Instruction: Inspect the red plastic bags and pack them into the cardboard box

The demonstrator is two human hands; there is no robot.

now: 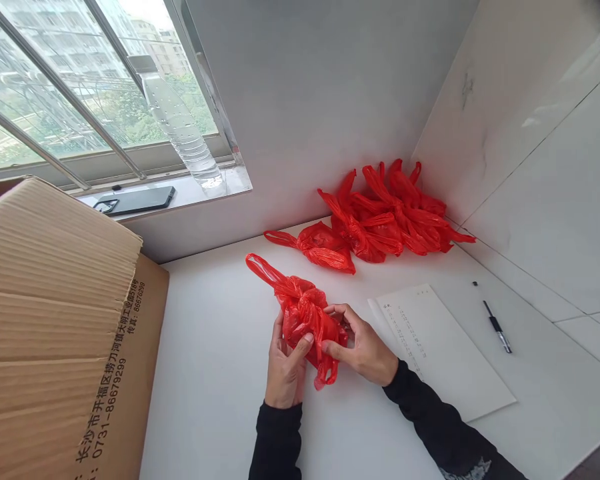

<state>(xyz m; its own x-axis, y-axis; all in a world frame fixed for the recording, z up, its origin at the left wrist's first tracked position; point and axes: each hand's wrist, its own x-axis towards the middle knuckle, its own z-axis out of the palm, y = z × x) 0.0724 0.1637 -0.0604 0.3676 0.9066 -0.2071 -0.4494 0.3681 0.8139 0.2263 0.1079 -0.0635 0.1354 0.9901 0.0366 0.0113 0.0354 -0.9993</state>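
Observation:
A knotted red plastic bag is held between my two hands above the white table. My left hand grips its lower left side, thumb on top and fingers partly hidden beneath. On the right side, my right hand pinches the bag between thumb and fingers. One long handle loop sticks out at the upper left, and a shorter end hangs toward me. What the bag contains is hidden. Just behind it lies another tied red bag, next to a heap of similar red bags by the wall.
A large cardboard box with raised flaps stands at the left. To the right lie a pad of paper with handwriting and an uncapped-looking pen. A water bottle and a phone rest on the windowsill.

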